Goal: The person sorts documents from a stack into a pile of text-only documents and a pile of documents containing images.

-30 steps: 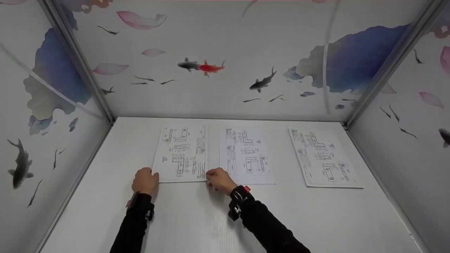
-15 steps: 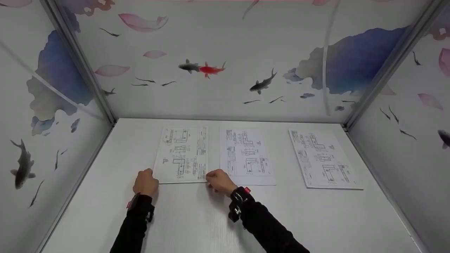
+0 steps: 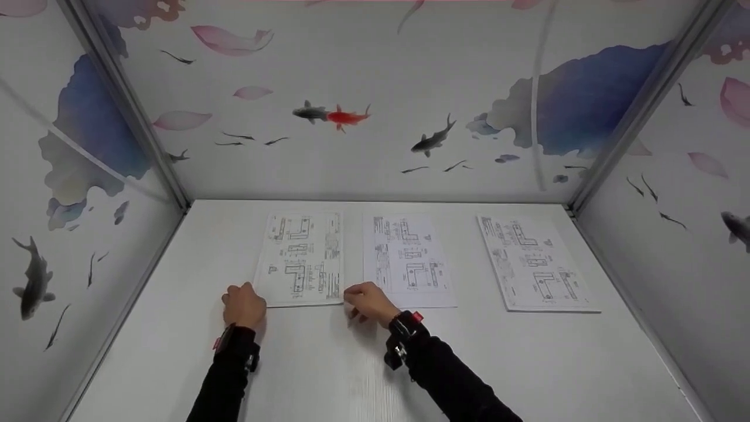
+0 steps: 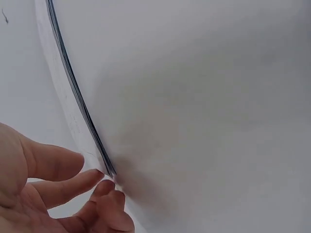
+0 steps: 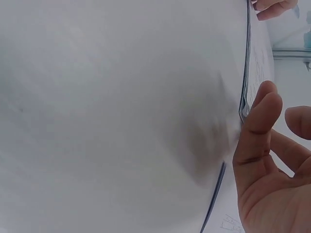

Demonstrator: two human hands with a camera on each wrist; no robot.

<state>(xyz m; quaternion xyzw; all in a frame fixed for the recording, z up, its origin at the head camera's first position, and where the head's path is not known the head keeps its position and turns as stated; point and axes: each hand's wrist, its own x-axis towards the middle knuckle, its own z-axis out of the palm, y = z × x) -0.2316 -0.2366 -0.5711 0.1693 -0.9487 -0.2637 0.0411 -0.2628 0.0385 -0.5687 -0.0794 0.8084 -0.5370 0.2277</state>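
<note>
A stack of paper sheets printed with technical drawings (image 3: 299, 258) lies at the left of the white table in the head view. My left hand (image 3: 244, 306) is at its near left corner. In the left wrist view, fingertips (image 4: 99, 175) meet the corner of the layered edge, with the thumb (image 4: 68, 165) held apart from them. At the near right corner is my right hand (image 3: 369, 302), its fingers (image 5: 265, 109) bent against the stack's edge and the thumb (image 5: 299, 121) away from the paper in the right wrist view.
A printed drawing sheet (image 3: 407, 258) lies in the middle, partly behind the right hand. Farther right sits another thick stack of drawings (image 3: 536, 264), slightly slanted. White panels painted with fish (image 3: 430, 140) wall the table (image 3: 328, 363) at the back and both sides.
The left hand's fingers have shifted slightly at the stack's near left corner. The right hand stays at its corner and the papers lie as before. The head view has moved a little.
</note>
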